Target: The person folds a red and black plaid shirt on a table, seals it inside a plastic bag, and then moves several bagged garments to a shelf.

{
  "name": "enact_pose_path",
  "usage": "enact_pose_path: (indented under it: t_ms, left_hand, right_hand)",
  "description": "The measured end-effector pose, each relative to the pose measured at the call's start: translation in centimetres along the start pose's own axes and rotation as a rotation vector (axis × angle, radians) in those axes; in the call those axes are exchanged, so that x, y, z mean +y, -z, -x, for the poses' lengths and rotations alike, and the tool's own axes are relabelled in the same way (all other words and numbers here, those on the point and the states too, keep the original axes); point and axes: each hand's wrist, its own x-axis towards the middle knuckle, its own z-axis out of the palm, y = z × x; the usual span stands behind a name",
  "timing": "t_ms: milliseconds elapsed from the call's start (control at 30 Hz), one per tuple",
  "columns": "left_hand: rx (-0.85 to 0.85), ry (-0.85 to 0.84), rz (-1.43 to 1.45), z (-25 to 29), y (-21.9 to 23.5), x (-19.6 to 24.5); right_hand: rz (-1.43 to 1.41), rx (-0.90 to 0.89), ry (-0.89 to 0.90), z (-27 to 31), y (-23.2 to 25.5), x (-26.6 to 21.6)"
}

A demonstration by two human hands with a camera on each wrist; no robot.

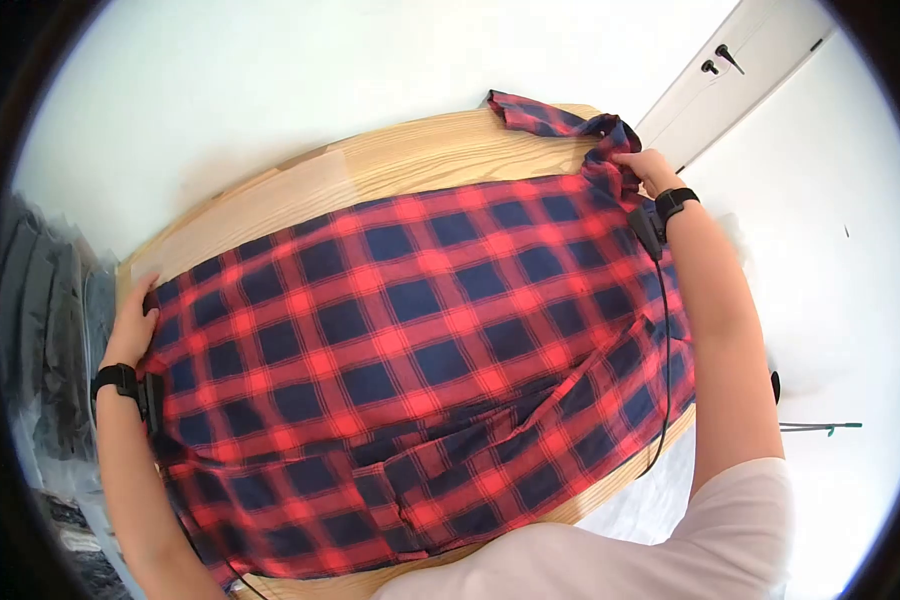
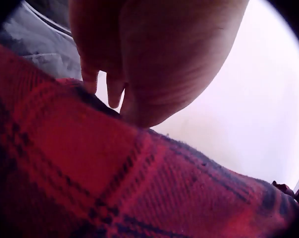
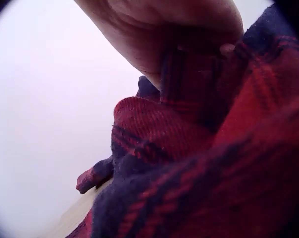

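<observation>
A red and navy plaid shirt (image 1: 410, 350) lies spread flat over a light wooden table (image 1: 370, 170). My left hand (image 1: 132, 320) grips the shirt's edge at the left side of the table; in the left wrist view its fingers (image 2: 97, 79) curl down onto the plaid cloth (image 2: 114, 183). At the far right, my right hand (image 1: 648, 168) holds the bunched collar and shoulder, and a sleeve end (image 1: 530, 113) trails past it. The right wrist view shows the cloth (image 3: 189, 148) gathered under that hand (image 3: 179, 29).
Dark clothing (image 1: 45, 330) hangs at the left beside the table. A white door with black handles (image 1: 720, 60) stands at the upper right. White floor surrounds the table. A green-tipped rod (image 1: 820, 428) lies at the right.
</observation>
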Motion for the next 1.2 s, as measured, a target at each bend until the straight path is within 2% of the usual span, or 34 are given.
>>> enact_pose_path:
  t_ms: [33,67,133,167,200,267,300,367,400,467,533,600,667,733,800,867,933,1000,1033,1067,1133,1167,1200]
  left_hand:
    - [-0.004,0.006,0.007,-0.2,-0.2,-0.6]
    - [0.017,-0.046,-0.033,-0.7,-0.3,-1.5]
    - [0.024,-0.095,-0.078,-1.0,-0.3,-2.4]
    - [0.044,-0.092,-0.127,-0.9,-0.2,-2.5]
    - [0.07,-0.093,-0.178,-0.9,0.0,-2.6]
    - [0.109,-0.112,-0.162,-0.4,0.4,-2.3]
    - [0.148,-0.12,-0.141,-0.2,0.5,-2.3]
    - [0.203,-0.13,-0.076,0.4,0.9,-2.5]
    - [0.252,-0.137,-0.014,0.9,1.2,-2.5]
    - [0.261,-0.171,-0.044,1.7,2.7,-2.4]
    - [0.266,-0.2,-0.071,2.9,4.2,-2.0]
    - [0.292,-0.164,0.02,4.8,5.6,-1.6]
    - [0.29,-0.169,-0.012,7.2,7.0,0.4]
    - [0.302,-0.185,-0.12,10.0,7.6,0.9]
    - [0.307,-0.217,-0.089,12.9,7.6,0.8]
    - [0.218,-0.208,-0.11,15.7,7.6,1.4]
    - [0.203,-0.189,-0.071,17.9,7.0,1.6]
    - [0.043,-0.038,0.035,19.3,6.5,0.7]
    - [0.002,-0.03,0.107,19.5,6.0,-0.2]
    - [0.0,-0.025,0.098,20.0,5.2,-1.1]
    - [-0.127,-0.141,-0.002,21.2,4.4,-0.4]
    - [-0.124,-0.137,-0.011,21.7,4.5,0.0]
    - [-0.247,-0.129,-0.12,21.8,4.6,1.1]
  right_hand:
    - [0.071,0.002,0.001,-3.0,0.0,1.7]
    - [0.08,-0.001,0.001,-4.1,0.6,1.5]
    - [-0.057,0.155,0.326,-5.0,1.1,1.5]
    - [-0.377,0.115,0.433,-1.0,1.0,-1.0]
    - [-0.335,0.19,0.426,0.2,1.4,-1.7]
    - [-0.295,0.124,0.313,0.8,2.2,-1.6]
    - [-0.296,0.136,0.316,1.7,2.8,-2.1]
    - [-0.626,-0.142,0.347,3.5,4.1,-3.2]
    - [-0.63,-0.132,0.351,4.4,4.9,-3.5]
    - [-0.664,-0.316,0.476,6.5,6.8,-3.6]
    - [-0.677,-0.318,0.486,9.1,9.1,-3.5]
    - [-0.726,-0.418,0.589,11.3,11.5,-2.8]
    - [-0.789,-0.466,0.596,13.3,13.5,-1.4]
    - [-0.821,-0.63,0.658,15.8,15.9,0.7]
    - [-0.83,-0.591,0.629,18.1,17.2,3.2]
    - [-0.786,-0.611,0.589,19.8,18.8,6.1]
    - [-0.781,-0.614,0.549,20.6,19.8,9.6]
    - [-0.775,-0.621,0.505,20.9,20.1,12.4]
    - [-0.8,-0.634,0.459,21.2,20.0,13.3]
    - [-0.825,-0.647,0.413,21.5,19.8,14.2]
    - [-0.839,-0.617,0.369,22.6,19.1,14.7]
    - [-0.776,-0.594,0.3,22.4,19.1,15.4]
    - [-0.714,-0.568,0.232,22.4,18.9,15.9]
